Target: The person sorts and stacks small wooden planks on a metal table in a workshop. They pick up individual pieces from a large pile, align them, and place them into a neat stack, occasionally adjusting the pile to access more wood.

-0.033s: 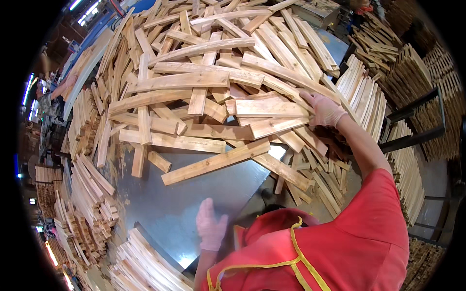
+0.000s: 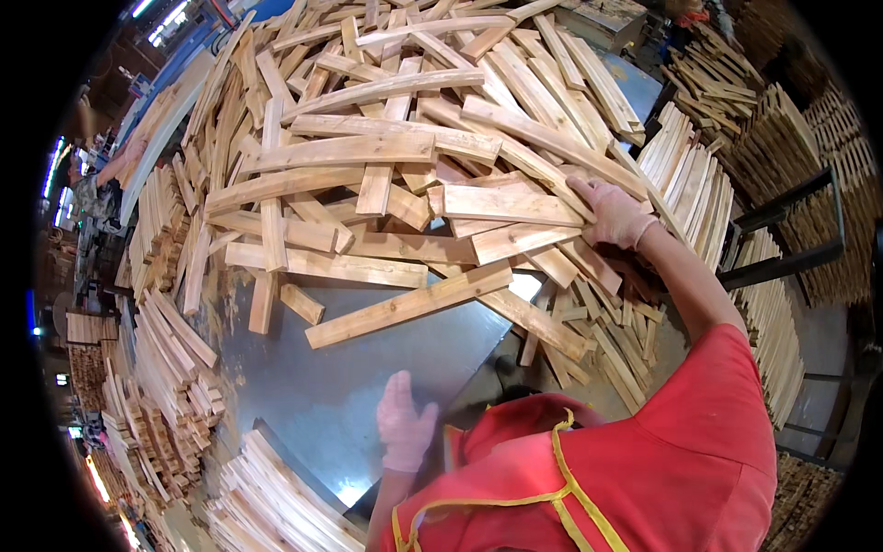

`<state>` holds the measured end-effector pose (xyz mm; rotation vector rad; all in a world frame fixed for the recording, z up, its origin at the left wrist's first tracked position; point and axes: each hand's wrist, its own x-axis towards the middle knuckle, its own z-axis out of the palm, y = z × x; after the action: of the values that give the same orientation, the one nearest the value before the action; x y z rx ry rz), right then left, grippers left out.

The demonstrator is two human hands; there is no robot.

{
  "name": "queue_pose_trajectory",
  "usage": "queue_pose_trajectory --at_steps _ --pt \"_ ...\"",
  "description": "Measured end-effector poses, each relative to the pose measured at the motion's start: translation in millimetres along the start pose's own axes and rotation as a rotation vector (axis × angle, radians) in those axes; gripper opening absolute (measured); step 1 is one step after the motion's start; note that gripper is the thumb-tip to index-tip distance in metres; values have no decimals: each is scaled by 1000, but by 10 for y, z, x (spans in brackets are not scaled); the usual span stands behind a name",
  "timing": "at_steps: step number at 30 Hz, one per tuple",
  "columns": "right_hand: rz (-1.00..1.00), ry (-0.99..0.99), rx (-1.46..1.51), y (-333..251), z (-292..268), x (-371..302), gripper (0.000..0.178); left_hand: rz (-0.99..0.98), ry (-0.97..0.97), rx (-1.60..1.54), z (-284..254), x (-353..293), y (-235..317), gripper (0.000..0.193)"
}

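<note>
Several wooden slats (image 2: 510,205) touched by right hand (image 2: 614,213), grip unclear | left hand (image 2: 405,423) held empty, uncurled | picking seemingly underway; firm grip needed

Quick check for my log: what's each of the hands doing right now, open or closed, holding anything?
Left hand: open, nothing seen in it, over the table.
Right hand: at the boards; whether it grips one cannot be told.
</note>
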<state>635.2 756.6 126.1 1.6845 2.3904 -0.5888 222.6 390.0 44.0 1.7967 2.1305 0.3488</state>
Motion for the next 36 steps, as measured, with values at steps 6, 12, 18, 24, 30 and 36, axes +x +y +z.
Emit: queue_pose_trajectory --at_steps 6,12,18,24,30,36 --pt "-18 270 37 -144 395 -111 113 166 -225 -168 118 377 706 89" --pt "117 142 157 -966 824 -597 119 146 -168 -221 321 333 731 86" --pt "10 173 654 -2477 1818 -722 122 -310 -256 -967 758 387 260 65" --pt "157 -183 1329 -3682 2611 -1056 89 -573 -124 -1630 333 -255 -518 48" --pt "55 -631 1714 -4560 3130 -1705 50 -553 114 -1772 60 -1243 -1548 45" --pt "101 -998 1609 -4673 3422 -2496 38 -784 283 -1715 -97 -2212 -1889 36"
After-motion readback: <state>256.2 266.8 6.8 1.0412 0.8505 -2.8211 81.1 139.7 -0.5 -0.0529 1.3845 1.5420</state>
